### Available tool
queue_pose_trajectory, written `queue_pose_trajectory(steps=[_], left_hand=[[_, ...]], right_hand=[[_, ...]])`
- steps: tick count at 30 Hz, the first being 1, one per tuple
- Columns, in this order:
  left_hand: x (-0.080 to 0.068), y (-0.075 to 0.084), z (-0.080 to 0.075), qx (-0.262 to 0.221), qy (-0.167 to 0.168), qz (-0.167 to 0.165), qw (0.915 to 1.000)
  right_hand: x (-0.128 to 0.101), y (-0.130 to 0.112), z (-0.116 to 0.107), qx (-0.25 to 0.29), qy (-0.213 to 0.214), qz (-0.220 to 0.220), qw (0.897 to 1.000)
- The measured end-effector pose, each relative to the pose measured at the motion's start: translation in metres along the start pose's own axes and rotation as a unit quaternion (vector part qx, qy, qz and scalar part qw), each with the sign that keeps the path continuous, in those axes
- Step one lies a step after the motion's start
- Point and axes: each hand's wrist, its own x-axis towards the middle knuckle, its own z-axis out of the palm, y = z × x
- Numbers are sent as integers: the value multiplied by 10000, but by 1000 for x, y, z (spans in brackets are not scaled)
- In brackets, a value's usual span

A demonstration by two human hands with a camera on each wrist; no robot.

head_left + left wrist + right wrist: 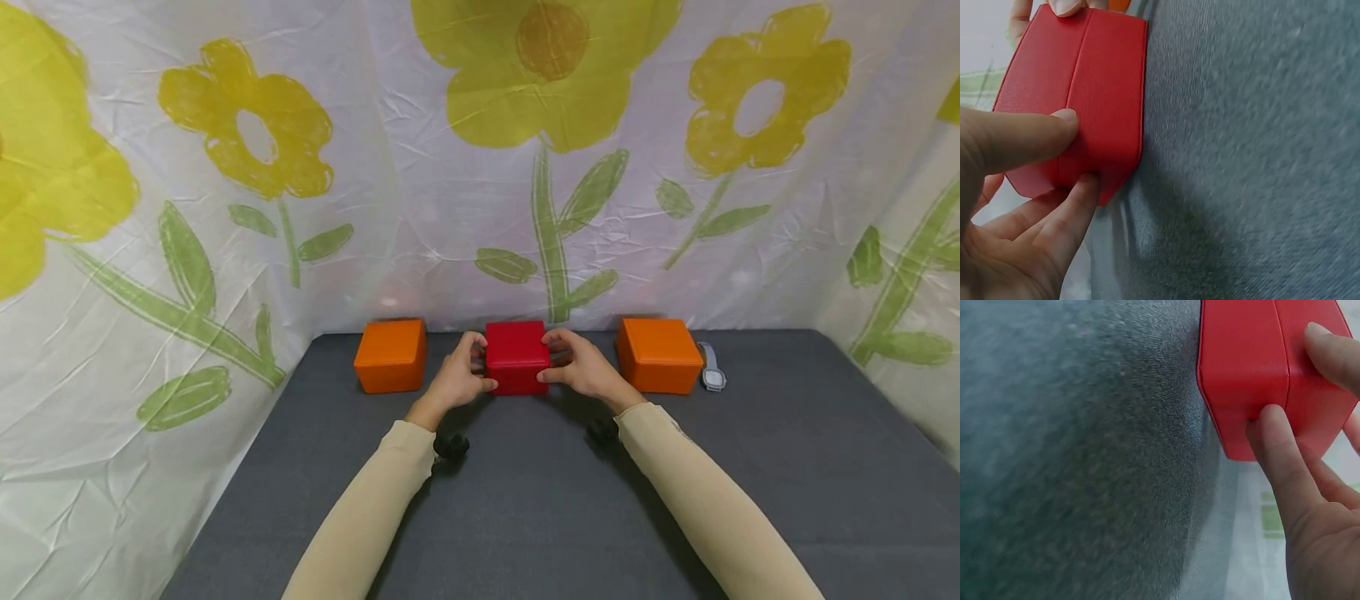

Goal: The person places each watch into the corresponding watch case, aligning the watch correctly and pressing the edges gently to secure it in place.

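Note:
A red box [517, 358] with a seam running round its sides stands on the dark grey table, near the back edge. My left hand [457, 375] grips its left side, and my right hand [587, 367] grips its right side. In the left wrist view the thumb presses the front face of the red box [1110, 81] by the seam, with the other fingers on the side. From the right wrist view, the thumb lies on the red box [1241, 356] near its seam and a fingertip touches its side. The lid looks closed.
An orange box [390, 357] stands to the left and another orange box [660, 357] to the right. Beside the right one lies a wristwatch [712, 368] with a pale strap. Behind the table [525, 500] hangs a white curtain [420, 208] with yellow flowers.

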Motion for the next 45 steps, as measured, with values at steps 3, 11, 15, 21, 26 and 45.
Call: queue_pose_trajectory(steps=[3, 11, 15, 21, 26, 45], left_hand=[[4, -1, -1, 113, 53, -7, 9999], [5, 2, -1, 227, 55, -41, 9997], [0, 2, 0, 338, 101, 58, 9994], [-17, 21, 4, 1490, 859, 609, 9832], [-35, 52, 27, 1863, 1197, 1386, 9653], [1, 105, 146, 490, -328, 754, 9954]], right_hand=[[5, 0, 0, 42, 29, 55, 10000], [6, 1, 1, 39, 60, 72, 9999], [0, -2, -1, 124, -25, 73, 9999], [-26, -8, -19, -37, 44, -80, 10000], [-58, -1, -39, -181, 366, -289, 9987], [-123, 37, -111, -1384, 2147, 179, 9667]])
